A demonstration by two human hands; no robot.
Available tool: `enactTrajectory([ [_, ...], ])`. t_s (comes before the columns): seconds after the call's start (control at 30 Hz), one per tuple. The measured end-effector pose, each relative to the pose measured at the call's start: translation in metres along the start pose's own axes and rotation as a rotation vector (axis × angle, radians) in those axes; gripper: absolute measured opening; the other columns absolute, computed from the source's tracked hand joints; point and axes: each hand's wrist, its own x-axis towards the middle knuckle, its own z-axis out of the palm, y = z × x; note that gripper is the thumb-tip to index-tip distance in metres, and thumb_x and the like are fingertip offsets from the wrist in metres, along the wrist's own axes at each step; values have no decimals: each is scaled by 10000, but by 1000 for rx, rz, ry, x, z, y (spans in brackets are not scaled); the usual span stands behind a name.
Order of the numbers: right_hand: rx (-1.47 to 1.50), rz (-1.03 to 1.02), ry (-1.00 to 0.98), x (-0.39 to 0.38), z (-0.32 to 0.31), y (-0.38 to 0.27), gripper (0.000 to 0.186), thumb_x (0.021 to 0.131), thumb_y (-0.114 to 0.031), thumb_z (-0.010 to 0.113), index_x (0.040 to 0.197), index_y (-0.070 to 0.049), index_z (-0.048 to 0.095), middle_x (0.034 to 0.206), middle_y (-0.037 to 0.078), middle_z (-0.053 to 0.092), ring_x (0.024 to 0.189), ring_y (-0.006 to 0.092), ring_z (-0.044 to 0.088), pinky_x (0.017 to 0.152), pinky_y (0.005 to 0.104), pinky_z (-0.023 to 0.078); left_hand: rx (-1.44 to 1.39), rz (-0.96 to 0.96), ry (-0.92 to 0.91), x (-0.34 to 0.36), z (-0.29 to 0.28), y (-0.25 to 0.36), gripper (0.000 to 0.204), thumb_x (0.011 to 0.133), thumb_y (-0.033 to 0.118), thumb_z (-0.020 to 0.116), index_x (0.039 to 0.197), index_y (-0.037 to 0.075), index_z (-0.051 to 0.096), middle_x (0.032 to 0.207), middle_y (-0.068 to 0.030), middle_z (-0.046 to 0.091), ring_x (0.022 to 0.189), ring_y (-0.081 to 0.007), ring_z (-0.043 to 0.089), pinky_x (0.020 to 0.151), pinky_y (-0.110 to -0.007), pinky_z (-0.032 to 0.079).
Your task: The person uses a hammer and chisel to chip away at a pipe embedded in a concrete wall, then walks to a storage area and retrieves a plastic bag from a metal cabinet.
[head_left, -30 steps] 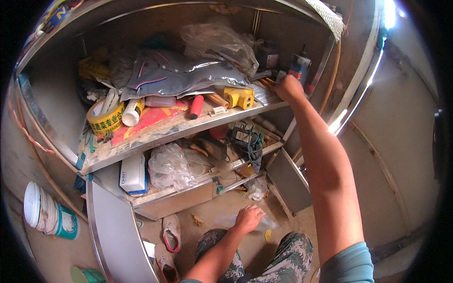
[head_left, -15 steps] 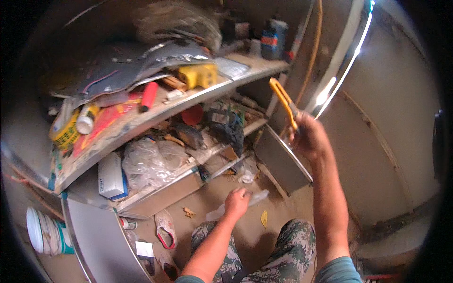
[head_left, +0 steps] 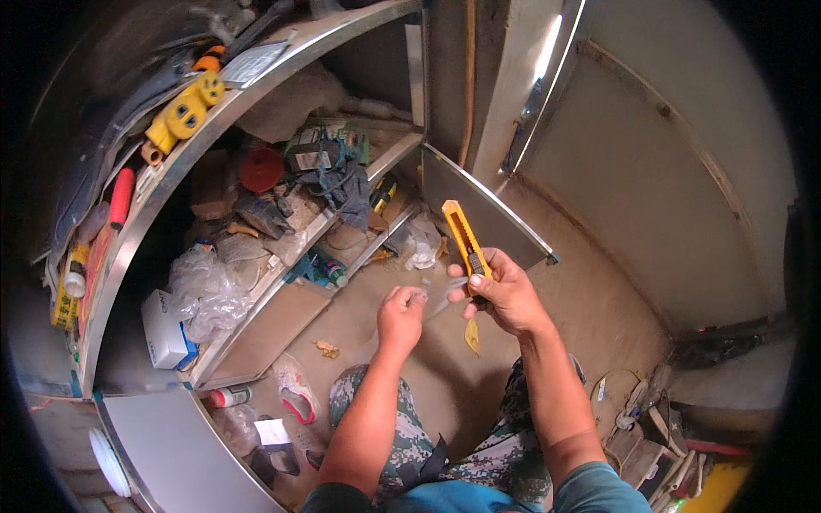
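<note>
My right hand [head_left: 506,297] grips a yellow utility knife [head_left: 468,242], its front end pointing up and away from me. The thumb lies by the dark slider, and I cannot make out any blade past the tip. Left of it, my left hand [head_left: 401,318] is closed, fingers pinched on a strip of clear plastic [head_left: 442,299]. The strip runs from that hand toward the right fingers; whether they touch it I cannot tell. Both hands are above my camouflage trousers [head_left: 505,427].
A cluttered cabinet [head_left: 282,286] fills the left, with plastic bags, a red round object [head_left: 262,169] and a white-blue box [head_left: 165,330]. Its open door [head_left: 479,205] stands ahead. Shoes [head_left: 293,389] and a yellow leaf [head_left: 471,336] lie on the floor. Odds and ends lie low right.
My right hand has brought the utility knife down and left, from near the upper shelf to beside my left hand. The view has turned downward and right. Both hands keep their hold.
</note>
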Motion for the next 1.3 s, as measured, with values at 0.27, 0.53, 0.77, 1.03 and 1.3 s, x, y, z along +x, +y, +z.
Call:
enactTrajectory([
  [0.27,-180,8,112,-6,-40,24,351,1026,-213,657,1270,-37,476,910,67,612,601,106,537,496,254,447,16,-35,-110,-4,19,12,136,935,147,688,979,23,721,946,-155,681,910,-349,663,814,-420,520],
  [0.53,-246,37,272,-9,-43,27,306,1048,-268,621,1238,-35,560,871,46,627,544,82,510,453,240,401,160,29,-155,-4,29,14,157,940,170,681,979,24,721,970,-160,690,953,-351,663,857,-433,523],
  [0.77,-590,-411,370,14,17,-25,363,1000,-184,654,1294,14,577,970,77,663,824,133,627,736,292,522,152,55,-150,-8,21,18,172,925,201,704,976,37,719,1014,-173,688,989,-397,638,868,-472,514],
  [1.03,-844,-1007,278,102,156,-154,480,942,-227,721,1325,33,592,1182,230,705,1097,286,698,974,381,526,309,202,-276,-6,14,-6,234,988,269,569,990,81,708,1052,-136,686,1067,-355,618,949,-464,493],
  [1.3,-1125,-693,251,190,221,-221,427,917,-335,741,1150,23,754,1046,198,771,967,245,730,888,389,547,422,546,-169,-13,1,-20,166,887,124,602,1001,74,712,1035,-98,685,1033,-322,639,897,-443,526],
])
